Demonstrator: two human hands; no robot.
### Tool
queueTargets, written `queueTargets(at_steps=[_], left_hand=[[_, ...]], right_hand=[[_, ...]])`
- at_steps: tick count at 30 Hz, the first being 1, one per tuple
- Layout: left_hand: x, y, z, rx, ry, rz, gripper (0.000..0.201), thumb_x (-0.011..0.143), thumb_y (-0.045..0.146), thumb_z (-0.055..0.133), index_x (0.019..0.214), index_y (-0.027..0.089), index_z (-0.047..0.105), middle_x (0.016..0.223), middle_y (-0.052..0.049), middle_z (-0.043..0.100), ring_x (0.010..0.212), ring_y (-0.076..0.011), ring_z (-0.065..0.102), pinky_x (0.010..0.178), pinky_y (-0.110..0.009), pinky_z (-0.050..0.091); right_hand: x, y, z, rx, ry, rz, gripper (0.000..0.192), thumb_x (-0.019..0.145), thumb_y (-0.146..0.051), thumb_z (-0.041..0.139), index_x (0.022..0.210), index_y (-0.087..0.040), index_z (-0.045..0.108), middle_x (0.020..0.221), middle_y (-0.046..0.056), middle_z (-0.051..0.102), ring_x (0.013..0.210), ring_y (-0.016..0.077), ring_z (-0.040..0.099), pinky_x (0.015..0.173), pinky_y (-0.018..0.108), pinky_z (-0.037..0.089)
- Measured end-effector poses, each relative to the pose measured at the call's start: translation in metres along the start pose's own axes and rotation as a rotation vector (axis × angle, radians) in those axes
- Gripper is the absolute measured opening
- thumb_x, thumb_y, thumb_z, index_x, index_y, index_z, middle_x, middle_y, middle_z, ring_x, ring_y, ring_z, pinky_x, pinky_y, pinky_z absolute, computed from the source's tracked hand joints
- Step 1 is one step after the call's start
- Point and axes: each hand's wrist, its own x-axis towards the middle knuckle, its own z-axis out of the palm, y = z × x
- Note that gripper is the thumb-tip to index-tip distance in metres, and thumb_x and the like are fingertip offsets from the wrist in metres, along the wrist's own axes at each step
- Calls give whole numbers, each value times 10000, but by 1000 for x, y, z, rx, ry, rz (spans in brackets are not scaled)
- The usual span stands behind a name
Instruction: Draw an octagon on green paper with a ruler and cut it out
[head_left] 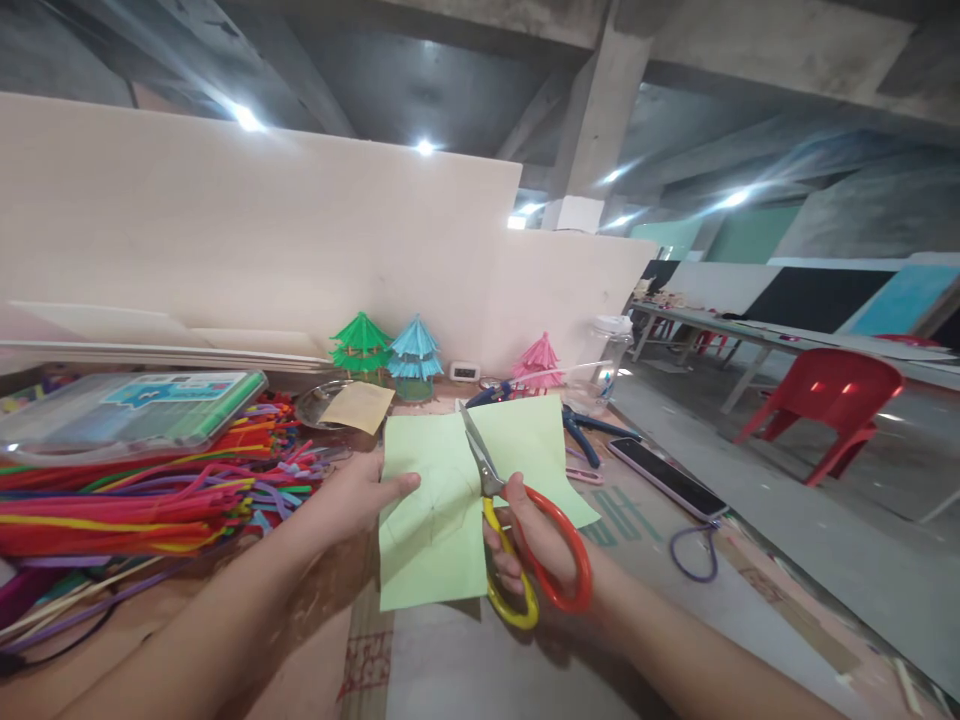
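Pale green paper (427, 570), held up over the bench (322, 600); faint lines on its left part. Left hand (366, 495) pinches that part, thumb on top; right hand (534, 530) grips scissors (489, 484) by their handles. Near portion parted; anything uncut lies along the blades toward the far edge, joined or severed, cannot tell.

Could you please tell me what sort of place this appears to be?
Probably a craft workshop, judging by the colourful bundled stems, the small green pagoda-like model and the bare concrete beams overhead.
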Motion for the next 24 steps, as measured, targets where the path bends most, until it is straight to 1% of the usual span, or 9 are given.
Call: queueTargets(at_steps=[2, 4, 7, 10, 13, 17, 19, 20, 24], left_hand=[[1, -2, -2, 44, -17, -9, 289, 977, 376, 671, 1160, 154, 655, 1143, -59, 677, 958, -223, 684, 810, -396, 601], [3, -4, -7, 108, 0, -18, 296, 982, 387, 662, 1164, 154, 653, 1137, -59, 678, 950, -219, 685, 808, -395, 600], [8, -8, -16, 245, 101, -17, 304, 980, 394, 662, 1173, 160, 652, 1162, -62, 673, 984, -235, 681, 835, -414, 596], [11, -10, -20, 407, 231, 17, 310, 978, 373, 667, 1222, 184, 635, 1222, -77, 657, 1041, -243, 670, 880, -435, 585], [7, -9, -13, 549, 329, 110, 375, 978, 366, 667, 1304, 195, 594, 1306, -99, 620, 1107, -259, 651, 924, -473, 570], [-2, 4, 8, 715, 384, 267, 488, 971, 368, 672, 1410, 218, 523, 1470, -123, 509, 1234, -310, 585, 997, -541, 531], [-4, 11, 20, 794, 374, 333, 493, 973, 352, 669, 1424, 228, 513, 1515, -125, 469, 1286, -325, 549, 1039, -567, 498], [-4, 15, 27, 830, 350, 363, 455, 978, 344, 662, 1398, 224, 538, 1500, -122, 487, 1289, -321, 548, 1052, -570, 486], [-1, 27, 57, 926, 132, 459, 237, 992, 338, 647, 1178, 191, 661, 1265, -87, 651, 1156, -256, 629, 1016, -513, 516]], right_hand=[[2, 1, -2, -5, 12, -10, 779, 825, -936, 312, 604, -206, 465, 385, -81, 362, 322, 61, 330, 372, 195, 271], [4, 1, -2, 2, 30, -40, 729, 822, -914, 405, 689, -203, 496, 429, -101, 380, 320, 44, 280, 356, 187, 250], [4, -1, -4, 11, 42, -103, 672, 791, -878, 527, 909, -217, 545, 532, -114, 441, 336, 39, 257, 340, 183, 251], [0, -7, -11, -15, 26, -179, 691, 752, -848, 611, 1031, -218, 558, 569, -104, 473, 341, 47, 275, 324, 194, 246], [-4, -13, -23, -48, 36, -307, 728, 697, -830, 691, 1072, -218, 571, 600, -99, 493, 353, 47, 301, 330, 203, 261], [2, -10, -39, -59, 73, -453, 750, 653, -835, 721, 1044, -208, 588, 634, -83, 511, 386, 56, 364, 362, 216, 315], [8, -7, -45, -52, 95, -478, 732, 698, -835, 680, 1064, -209, 579, 629, -85, 499, 387, 62, 370, 364, 217, 336], [11, -6, -46, -48, 108, -486, 721, 728, -836, 648, 1080, -212, 572, 627, -88, 487, 383, 63, 363, 360, 214, 337], [9, -12, -49, -84, 143, -536, 716, 768, -836, 600, 1113, -210, 568, 628, -91, 476, 374, 62, 358, 354, 210, 337]])
